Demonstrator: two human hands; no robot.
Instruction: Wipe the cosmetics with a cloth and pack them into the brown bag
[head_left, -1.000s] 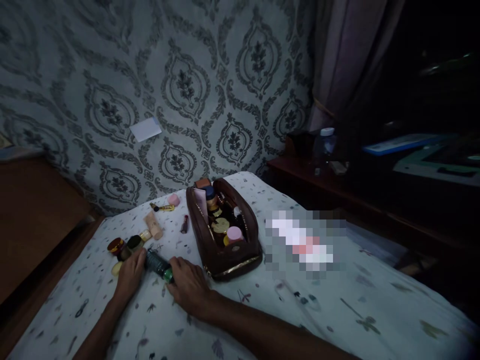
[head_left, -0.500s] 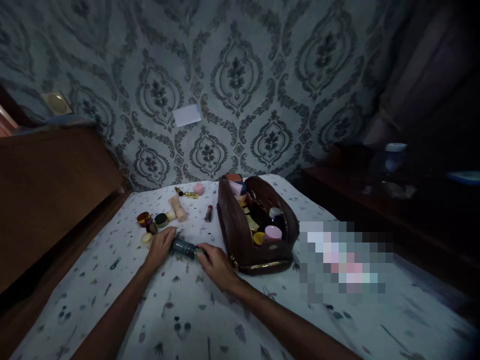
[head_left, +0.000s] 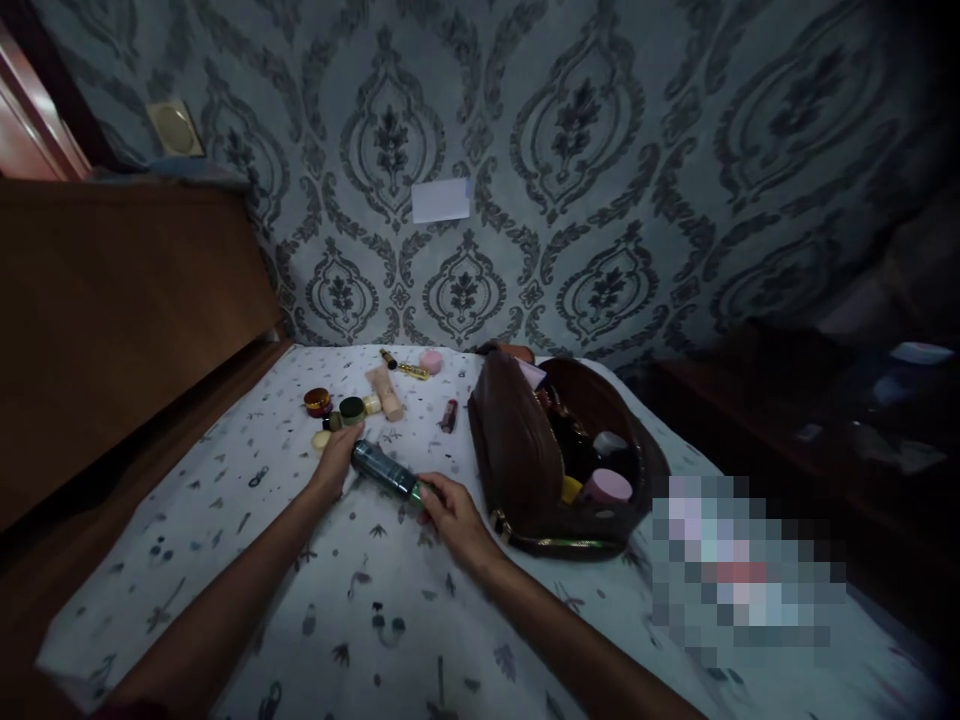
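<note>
A dark teal cylindrical bottle (head_left: 384,472) lies slanted between my two hands, just over the printed sheet. Around its far left end my left hand (head_left: 340,462) is closed, with the fingertips partly hidden. My right hand (head_left: 453,514) grips the green near end between thumb and fingers. Beside my left hand sit a dark green-lidded jar (head_left: 352,409), a cream-coloured round lid or jar (head_left: 321,440) and a red-brown jar with a gold band (head_left: 317,402). To the right of my right hand stands a brown toiletry bag (head_left: 517,470), unzipped, with a pink-lidded jar (head_left: 609,486) inside.
Behind the hands lie a beige tube (head_left: 385,392), a small dark red tube (head_left: 449,415), a gold tube (head_left: 413,370) and a pink round container (head_left: 430,362). A wooden board (head_left: 135,330) borders the bed on the left. Patterned wallpaper rises behind; a pixelated patch covers the right.
The view has swung to the right-tilted side, so the wall and bag sit differently in frame. Both hands still hold the bottle, which now shows more of its length.
</note>
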